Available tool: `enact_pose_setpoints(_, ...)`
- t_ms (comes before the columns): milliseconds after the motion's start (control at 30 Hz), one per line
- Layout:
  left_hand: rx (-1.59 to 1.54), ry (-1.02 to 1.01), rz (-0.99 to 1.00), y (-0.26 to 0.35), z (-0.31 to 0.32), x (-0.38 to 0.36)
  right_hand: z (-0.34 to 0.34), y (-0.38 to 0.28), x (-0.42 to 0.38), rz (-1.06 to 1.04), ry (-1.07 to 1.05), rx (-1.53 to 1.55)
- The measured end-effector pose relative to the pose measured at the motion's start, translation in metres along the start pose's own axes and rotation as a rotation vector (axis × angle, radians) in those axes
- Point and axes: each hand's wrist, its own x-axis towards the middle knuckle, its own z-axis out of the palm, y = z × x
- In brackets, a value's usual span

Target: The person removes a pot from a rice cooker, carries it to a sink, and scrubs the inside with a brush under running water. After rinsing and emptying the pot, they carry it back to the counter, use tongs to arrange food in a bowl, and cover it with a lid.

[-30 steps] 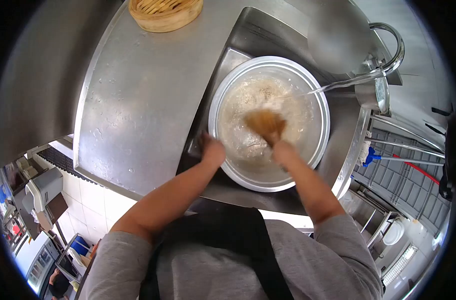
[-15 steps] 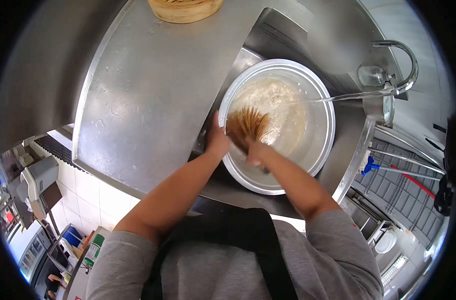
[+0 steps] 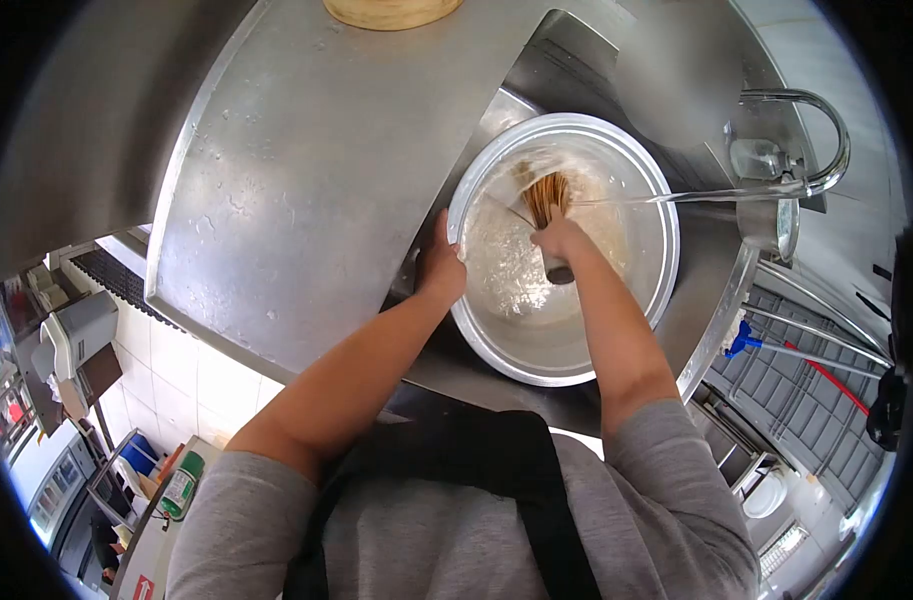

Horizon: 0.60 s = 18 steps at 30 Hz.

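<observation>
A large round metal pot [image 3: 664,270] sits in the sink, with cloudy, foamy water inside. My left hand [image 3: 441,262] grips its rim on the left side. Inside the pot, my right hand [image 3: 558,238] is closed round a bamboo scrubbing brush [image 3: 546,195], its bristles towards the far wall and its dark butt end sticking out below the fist. A stream of water [image 3: 636,198] runs from the curved tap [image 3: 831,120] at the right into the pot. The bristle tips are partly lost in the water.
A steel counter [image 3: 296,180] with water drops spreads to the left of the sink [image 3: 711,275]. A bamboo steamer [image 3: 394,12] stands at its far edge. Beside the tap is a glass jar [image 3: 756,157]. Several mop handles [image 3: 816,340] lean at the right.
My right hand has swept the brush from the pot's near left side towards its far middle. My left hand stays on the rim. Water keeps running.
</observation>
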Motion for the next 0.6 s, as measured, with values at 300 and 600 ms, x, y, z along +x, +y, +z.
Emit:
enact_pose_setpoints(300, 0.021, 0.008, 0.013, -0.002, 0.001, 0.001, -0.028, -0.018, -0.031, 0.136, -0.108, 0.267)
enact_pose_setpoints(600, 0.017, -0.016, 0.025, 0.004, -0.005, -0.002, 0.028, -0.008, -0.029, 0.011, 0.063, -0.055)
